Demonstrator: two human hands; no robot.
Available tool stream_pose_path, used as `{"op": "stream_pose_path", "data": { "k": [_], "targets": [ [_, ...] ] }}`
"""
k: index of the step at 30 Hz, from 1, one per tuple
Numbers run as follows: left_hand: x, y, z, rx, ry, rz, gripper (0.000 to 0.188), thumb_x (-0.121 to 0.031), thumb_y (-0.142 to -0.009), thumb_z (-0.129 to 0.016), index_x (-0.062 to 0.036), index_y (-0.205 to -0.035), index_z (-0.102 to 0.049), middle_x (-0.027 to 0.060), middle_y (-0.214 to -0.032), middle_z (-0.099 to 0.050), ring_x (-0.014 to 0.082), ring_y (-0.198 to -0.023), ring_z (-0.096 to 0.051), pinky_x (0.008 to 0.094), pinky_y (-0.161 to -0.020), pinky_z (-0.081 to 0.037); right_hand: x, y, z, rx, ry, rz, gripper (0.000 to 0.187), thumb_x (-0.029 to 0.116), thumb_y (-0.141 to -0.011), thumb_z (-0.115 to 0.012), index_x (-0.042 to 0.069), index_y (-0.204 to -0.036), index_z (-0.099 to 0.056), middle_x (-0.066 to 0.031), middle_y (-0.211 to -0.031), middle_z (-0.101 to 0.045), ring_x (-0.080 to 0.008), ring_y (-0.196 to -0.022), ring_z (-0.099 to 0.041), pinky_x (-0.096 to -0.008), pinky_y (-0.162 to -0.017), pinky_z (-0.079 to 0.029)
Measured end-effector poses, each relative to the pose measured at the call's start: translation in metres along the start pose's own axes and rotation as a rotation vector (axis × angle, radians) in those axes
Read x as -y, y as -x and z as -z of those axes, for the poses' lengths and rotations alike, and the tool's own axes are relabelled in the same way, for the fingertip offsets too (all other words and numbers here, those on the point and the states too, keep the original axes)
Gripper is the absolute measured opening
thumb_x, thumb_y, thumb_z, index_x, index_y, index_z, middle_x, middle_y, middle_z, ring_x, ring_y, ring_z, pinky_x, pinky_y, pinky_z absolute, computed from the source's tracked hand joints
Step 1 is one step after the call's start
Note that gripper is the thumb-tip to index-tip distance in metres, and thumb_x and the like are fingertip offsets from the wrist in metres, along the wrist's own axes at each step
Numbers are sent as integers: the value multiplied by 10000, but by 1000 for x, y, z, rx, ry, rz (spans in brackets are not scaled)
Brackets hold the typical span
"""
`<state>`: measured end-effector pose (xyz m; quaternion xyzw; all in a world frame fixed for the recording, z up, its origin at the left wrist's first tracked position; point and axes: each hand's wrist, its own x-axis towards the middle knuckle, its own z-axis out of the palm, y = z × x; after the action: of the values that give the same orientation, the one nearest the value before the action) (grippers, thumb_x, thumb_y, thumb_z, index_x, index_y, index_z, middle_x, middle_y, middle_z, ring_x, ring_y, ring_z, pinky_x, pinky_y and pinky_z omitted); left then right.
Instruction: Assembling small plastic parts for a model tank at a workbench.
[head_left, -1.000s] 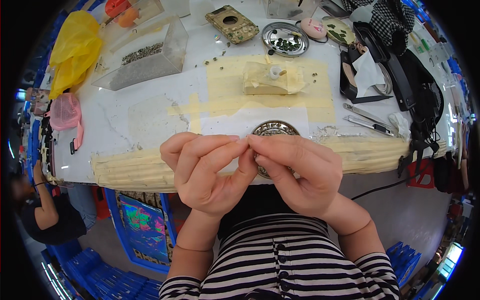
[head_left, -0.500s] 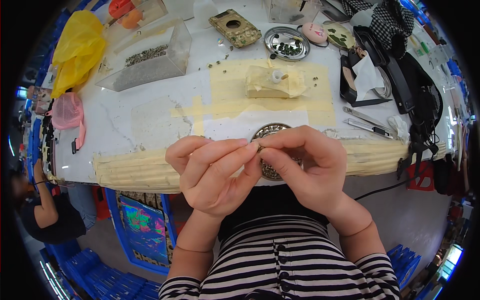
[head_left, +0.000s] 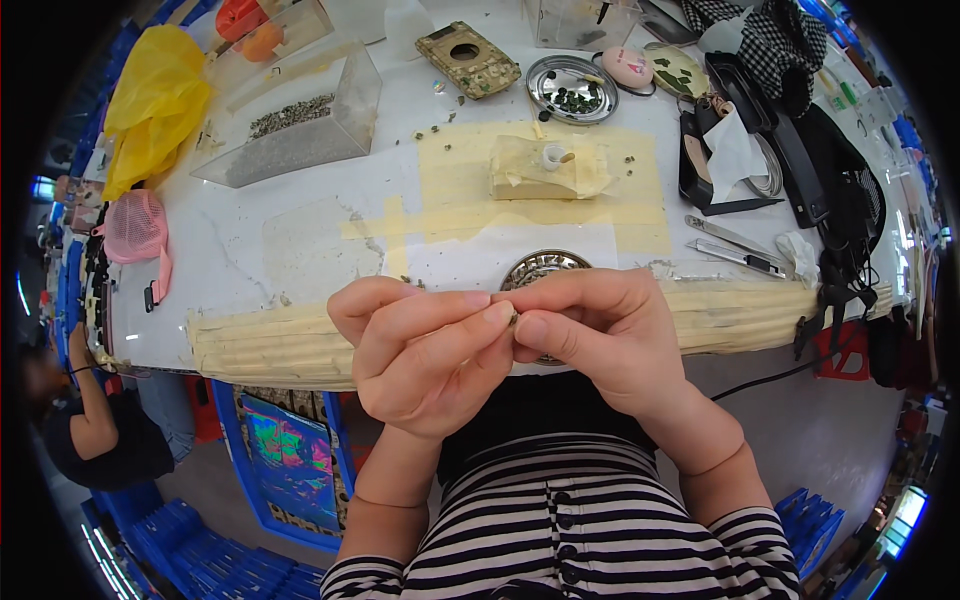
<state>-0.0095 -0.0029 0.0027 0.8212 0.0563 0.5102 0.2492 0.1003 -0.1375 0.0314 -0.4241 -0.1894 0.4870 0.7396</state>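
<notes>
My left hand (head_left: 435,355) and my right hand (head_left: 598,335) meet at the fingertips above the table's near edge. Between their pinched thumbs and forefingers sits a tiny dark metallic piece (head_left: 514,318); most of it is covered, so its kind does not show. Directly behind and under my right hand is a round metal dish (head_left: 512,272) of small metallic pieces, partly hidden by the fingers. Farther back, a block wrapped in cream tape (head_left: 530,182) carries a small white cup (head_left: 553,156).
A clear bin (head_left: 285,155) of small metal parts stands back left, near a yellow plastic bag (head_left: 160,95). At the back are a camouflage-patterned box (head_left: 490,72) and a steel plate (head_left: 545,72) with dark green bits. Tweezers (head_left: 722,232) and a cutter knife (head_left: 735,256) lie right.
Both hands have shifted slightly left. My right fingers have flattened and come closer over the left fingertips; the tiny piece stays pinched between them.
</notes>
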Motion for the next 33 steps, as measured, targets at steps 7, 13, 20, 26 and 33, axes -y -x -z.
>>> {"op": "stream_pose_path", "data": {
  "k": [7,13,20,26,33],
  "targets": [
    [-5,-1,-2,47,-72,5,231,-41,-698,-797,-132,-897,-723,-22,-934,-667,228,-882,-492,333,-773,-412,-2,-1,1,-63,310,286,122,-14,-876,-714,-27,-997,-721,-90,-924,-719,-114,-818,-689,-241,-727,-571],
    [-2,0,-5,37,-74,56,234,-9,-670,-790,-104,-870,-716,-15,-915,-672,230,-895,-500,335,-774,-408,-6,-3,-2,-111,1037,868,196,-40,-832,-735,-13,-1026,-730,-120,-896,-716,-141,-783,-702,-243,-671,-568],
    [-2,1,-2,13,-49,27,293,-73,-641,-847,-169,-907,-771,-64,-935,-695,193,-872,-512,288,-747,-422,-9,2,-2,-89,334,305,206,-9,-871,-723,-36,-1075,-717,-103,-965,-722,-127,-875,-696,-232,-761,-571],
    [-1,0,0,18,0,8,278,-81,-651,-845,-174,-902,-773,-65,-947,-698,189,-883,-512,288,-749,-423,0,1,0,-44,115,90,133,5,-880,-728,-46,-1002,-710,-86,-954,-715,-113,-886,-691,-224,-782,-569],
    [-4,1,-2,41,-93,27,208,-72,-689,-814,-136,-860,-714,-23,-913,-663,227,-886,-500,333,-769,-417,-1,-1,-1,-83,737,577,130,-13,-849,-737,-19,-976,-709,-102,-877,-720,-126,-770,-710,-238,-679,-578]
  ]
}}
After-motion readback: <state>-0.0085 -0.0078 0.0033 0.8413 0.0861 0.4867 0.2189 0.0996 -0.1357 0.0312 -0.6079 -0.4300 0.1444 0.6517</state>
